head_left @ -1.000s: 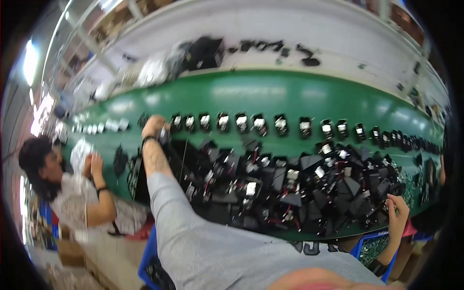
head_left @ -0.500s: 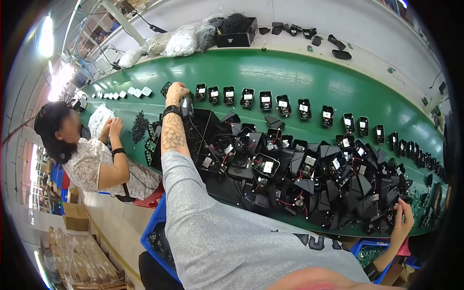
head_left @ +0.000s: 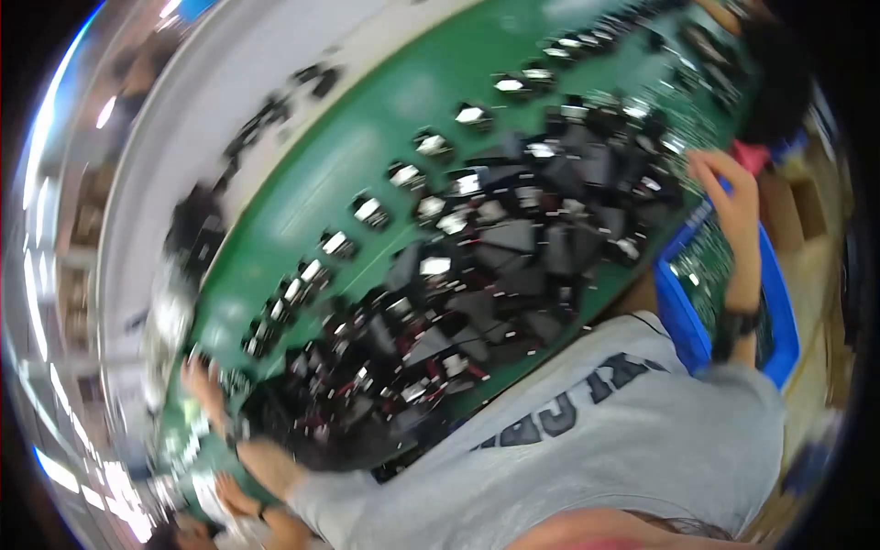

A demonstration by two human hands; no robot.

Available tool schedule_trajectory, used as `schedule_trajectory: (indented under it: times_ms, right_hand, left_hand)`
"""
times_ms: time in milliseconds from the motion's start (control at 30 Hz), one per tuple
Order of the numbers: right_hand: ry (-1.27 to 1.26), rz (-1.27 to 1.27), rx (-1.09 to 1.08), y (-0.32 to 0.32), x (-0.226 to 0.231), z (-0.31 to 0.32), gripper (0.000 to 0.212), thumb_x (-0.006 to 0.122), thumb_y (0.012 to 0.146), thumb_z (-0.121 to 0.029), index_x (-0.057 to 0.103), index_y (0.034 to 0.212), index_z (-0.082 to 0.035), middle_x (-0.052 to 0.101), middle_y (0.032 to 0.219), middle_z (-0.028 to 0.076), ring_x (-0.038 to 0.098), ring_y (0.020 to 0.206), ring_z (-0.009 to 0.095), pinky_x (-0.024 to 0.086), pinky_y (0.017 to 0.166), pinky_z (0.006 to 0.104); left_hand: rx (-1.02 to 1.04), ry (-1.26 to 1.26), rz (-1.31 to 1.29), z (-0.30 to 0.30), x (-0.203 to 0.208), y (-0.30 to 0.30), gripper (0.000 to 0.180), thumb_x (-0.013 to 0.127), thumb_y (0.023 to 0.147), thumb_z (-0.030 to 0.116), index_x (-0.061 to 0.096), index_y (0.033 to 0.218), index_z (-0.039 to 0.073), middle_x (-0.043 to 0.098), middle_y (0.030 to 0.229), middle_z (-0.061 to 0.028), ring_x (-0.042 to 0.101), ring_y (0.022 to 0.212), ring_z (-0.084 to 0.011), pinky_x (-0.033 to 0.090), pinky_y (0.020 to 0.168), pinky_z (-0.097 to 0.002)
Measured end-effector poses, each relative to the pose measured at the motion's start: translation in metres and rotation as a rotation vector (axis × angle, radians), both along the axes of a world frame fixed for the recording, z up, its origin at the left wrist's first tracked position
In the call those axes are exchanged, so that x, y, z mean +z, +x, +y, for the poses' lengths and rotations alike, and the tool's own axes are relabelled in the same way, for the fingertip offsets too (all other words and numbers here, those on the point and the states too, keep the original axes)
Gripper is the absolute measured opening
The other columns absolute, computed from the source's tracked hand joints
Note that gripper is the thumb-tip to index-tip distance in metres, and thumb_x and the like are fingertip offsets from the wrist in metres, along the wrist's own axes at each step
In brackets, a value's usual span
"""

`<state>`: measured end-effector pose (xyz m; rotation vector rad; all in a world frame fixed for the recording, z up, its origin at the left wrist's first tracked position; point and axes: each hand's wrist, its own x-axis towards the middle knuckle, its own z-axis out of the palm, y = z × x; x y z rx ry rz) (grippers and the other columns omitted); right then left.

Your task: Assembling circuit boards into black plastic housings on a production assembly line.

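Note:
My left hand [head_left: 203, 383] reaches to the far left end of the green table, beside the row of small black housings [head_left: 369, 212]. A dark shape shows at its fingertips; motion blur hides whether the fingers hold it. My right hand [head_left: 729, 188] is on the right, above the rim of a blue bin [head_left: 777, 302] and near green circuit boards [head_left: 689, 119]. Its fingers look apart, and nothing shows between them. A large heap of black housings and covers [head_left: 500, 247], with thin red wires and white labels, lies between my hands.
Green circuit boards [head_left: 701, 284] lie in the blue bin. Another person's hand [head_left: 236, 495] is at the lower left, near my left forearm. Black parts [head_left: 275, 115] and plastic bags [head_left: 171, 307] lie along the pale back ledge. A cardboard box [head_left: 796, 213] stands at the right.
The view has swung and tilted strongly, with blur. My right hand now appears above the blue bin, away from the heap's edge. My left hand remains at the row's left end.

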<state>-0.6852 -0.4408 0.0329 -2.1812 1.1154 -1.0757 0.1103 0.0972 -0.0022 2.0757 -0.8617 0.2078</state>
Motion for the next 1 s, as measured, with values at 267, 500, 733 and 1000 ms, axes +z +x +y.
schedule_trajectory:
  times_ms: [267, 500, 733, 1000]
  right_hand:
    - [-0.067, 0.217, -0.299, -0.073, -0.089, -0.139, 0.030, 0.066, 0.084, -0.020, 0.066, 0.106, 0.000, 0.064, 0.102, 0.011, 0.061, 0.094, 0.022, 0.046, 0.083, 0.0294]
    - [0.174, 0.637, -0.051, -0.071, -0.093, -0.182, 0.045, 0.073, 0.070, -0.015, 0.062, 0.112, -0.004, 0.059, 0.110, 0.011, 0.057, 0.104, 0.026, 0.045, 0.091, 0.0340]
    - [0.166, 0.324, 0.075, -0.106, -0.111, -0.208, 0.027, 0.072, 0.074, -0.014, 0.062, 0.096, -0.005, 0.054, 0.114, 0.007, 0.055, 0.104, 0.021, 0.044, 0.092, 0.0336]
    - [0.153, 0.514, 0.075, -0.090, -0.106, -0.227, 0.050, 0.075, 0.068, -0.021, 0.058, 0.112, -0.003, 0.050, 0.105, 0.010, 0.055, 0.092, 0.022, 0.046, 0.084, 0.0326]
  left_hand:
    - [-0.635, -0.691, 1.453, -0.156, 0.058, -0.350, 0.051, 0.039, 0.099, 0.013, 0.026, 0.146, 0.025, 0.030, 0.146, -0.0189, 0.042, 0.129, -0.0288, 0.052, 0.091, -0.0369]
    - [-0.704, -1.012, 1.918, -0.210, 0.020, -0.504, 0.074, 0.040, 0.093, 0.001, 0.000, 0.150, 0.025, 0.027, 0.144, -0.0273, 0.023, 0.135, -0.0464, 0.047, 0.093, -0.0570]
    - [-0.906, -0.772, 1.769, -0.274, -0.015, -0.544, 0.084, 0.055, 0.088, 0.002, -0.002, 0.148, 0.012, 0.038, 0.135, -0.0262, 0.041, 0.123, -0.0492, 0.062, 0.069, -0.0448]
    - [-0.838, -0.585, 1.666, -0.283, -0.012, -0.570, 0.079, 0.057, 0.088, 0.007, 0.006, 0.148, 0.009, 0.041, 0.132, -0.0261, 0.045, 0.120, -0.0493, 0.062, 0.070, -0.0404]
